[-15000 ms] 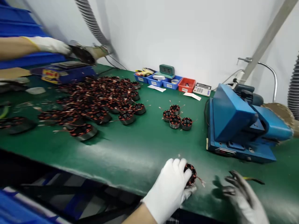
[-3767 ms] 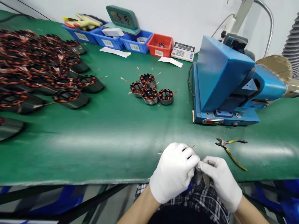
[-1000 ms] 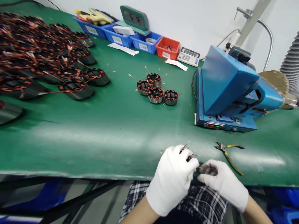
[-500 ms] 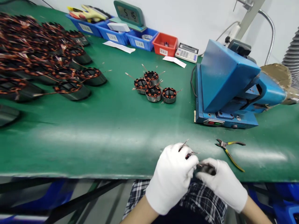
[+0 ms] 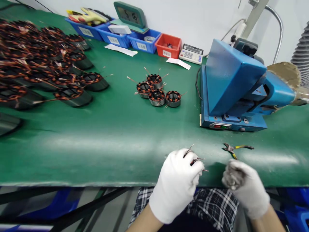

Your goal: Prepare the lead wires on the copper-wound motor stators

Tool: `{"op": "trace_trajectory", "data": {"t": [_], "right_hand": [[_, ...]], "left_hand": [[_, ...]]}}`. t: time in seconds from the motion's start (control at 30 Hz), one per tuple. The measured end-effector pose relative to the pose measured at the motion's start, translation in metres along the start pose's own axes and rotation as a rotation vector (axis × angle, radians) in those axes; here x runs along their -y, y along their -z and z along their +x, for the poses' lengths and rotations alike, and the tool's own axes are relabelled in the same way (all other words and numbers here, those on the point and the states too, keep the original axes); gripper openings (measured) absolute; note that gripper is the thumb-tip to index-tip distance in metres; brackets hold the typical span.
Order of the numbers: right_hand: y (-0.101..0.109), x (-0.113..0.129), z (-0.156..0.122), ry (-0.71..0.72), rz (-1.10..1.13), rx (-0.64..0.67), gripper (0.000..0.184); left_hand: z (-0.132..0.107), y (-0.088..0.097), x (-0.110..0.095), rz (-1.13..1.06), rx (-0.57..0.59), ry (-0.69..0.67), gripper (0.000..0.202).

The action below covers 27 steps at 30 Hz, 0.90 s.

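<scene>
My left hand point(image 5: 177, 183), in a white glove, is closed around a wound motor stator point(image 5: 193, 161) above the table's front edge. Most of the stator is hidden by the fingers; bits of copper winding and several thin wire ends stick out on the right. My right hand point(image 5: 243, 183), also gloved, is apart from the stator, with curled fingers and grey-smudged fingertips. It is blurred, and whether anything lies inside it I cannot make out. Just beyond it lie diagonal cutters point(image 5: 230, 149) with yellow-and-black handles, partly covered by the hand.
Several stators point(image 5: 156, 96) stand grouped mid-table. Many more stators point(image 5: 72, 94) crowd the left. A blue machine point(image 5: 231, 83) occupies the right. Along the wall are blue bins point(image 5: 142, 45), a red bin point(image 5: 166, 53), a calculator point(image 5: 191, 54) and a digital clock point(image 5: 130, 14).
My right hand has moved off to the right, away from the stator, and now covers part of the cutters' handle. My left hand keeps its grip in nearly the same place.
</scene>
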State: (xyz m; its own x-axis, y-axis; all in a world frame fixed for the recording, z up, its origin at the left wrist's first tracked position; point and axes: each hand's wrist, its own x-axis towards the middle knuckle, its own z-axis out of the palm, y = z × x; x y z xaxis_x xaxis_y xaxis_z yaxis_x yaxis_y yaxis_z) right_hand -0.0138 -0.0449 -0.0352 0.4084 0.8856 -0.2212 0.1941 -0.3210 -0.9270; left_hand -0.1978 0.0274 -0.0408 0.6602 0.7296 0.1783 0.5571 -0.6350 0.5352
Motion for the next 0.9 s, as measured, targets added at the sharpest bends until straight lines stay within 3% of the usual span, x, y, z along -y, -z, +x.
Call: {"op": "trace_trajectory", "data": {"t": [0.07,0.13,0.17,0.23,0.33,0.43,0.5,0.57,0.67,0.73,0.8,0.9], "right_hand": [[0.028,-0.007,0.012,0.094,-0.14,-0.095,0.034],[0.049,-0.018,0.028,0.278,-0.554,-0.247,0.035],[0.056,-0.025,0.036,0.337,-0.681,-0.287,0.046],[0.063,-0.037,0.048,0.432,-0.969,-0.296,0.065],[0.06,-0.049,0.053,0.42,-1.219,-0.274,0.055],[0.048,-0.049,0.039,0.347,-1.113,-0.316,0.035],[0.035,-0.047,0.022,0.322,-1.001,-0.313,0.031],[0.02,-0.045,0.001,0.224,-0.797,-0.197,0.031],[0.001,-0.041,-0.027,-0.099,-0.366,0.07,0.035],[-0.006,-0.034,-0.039,-0.291,-0.192,0.195,0.046],[-0.007,-0.021,-0.043,-0.397,-0.138,0.285,0.054],[-0.005,0.003,-0.041,-0.402,-0.199,0.344,0.053]], "left_hand": [[0.0,0.001,0.0,-0.034,0.002,0.001,0.016],[0.0,0.001,0.0,-0.042,0.002,0.009,0.017],[0.001,0.001,-0.001,-0.036,0.01,0.013,0.017],[0.001,0.001,-0.002,0.002,0.027,0.021,0.017],[0.002,0.001,-0.003,0.065,0.034,0.02,0.019],[0.001,0.0,-0.003,0.044,0.023,0.02,0.02],[0.001,0.0,-0.003,-0.001,0.017,0.026,0.019],[0.001,0.001,-0.005,-0.048,0.014,0.035,0.017],[0.003,0.003,-0.007,-0.105,0.013,0.052,0.016],[0.003,0.004,-0.008,-0.122,0.02,0.061,0.016],[0.004,0.005,-0.008,-0.123,0.026,0.068,0.017],[0.003,0.005,-0.007,-0.113,0.031,0.068,0.019]]}}
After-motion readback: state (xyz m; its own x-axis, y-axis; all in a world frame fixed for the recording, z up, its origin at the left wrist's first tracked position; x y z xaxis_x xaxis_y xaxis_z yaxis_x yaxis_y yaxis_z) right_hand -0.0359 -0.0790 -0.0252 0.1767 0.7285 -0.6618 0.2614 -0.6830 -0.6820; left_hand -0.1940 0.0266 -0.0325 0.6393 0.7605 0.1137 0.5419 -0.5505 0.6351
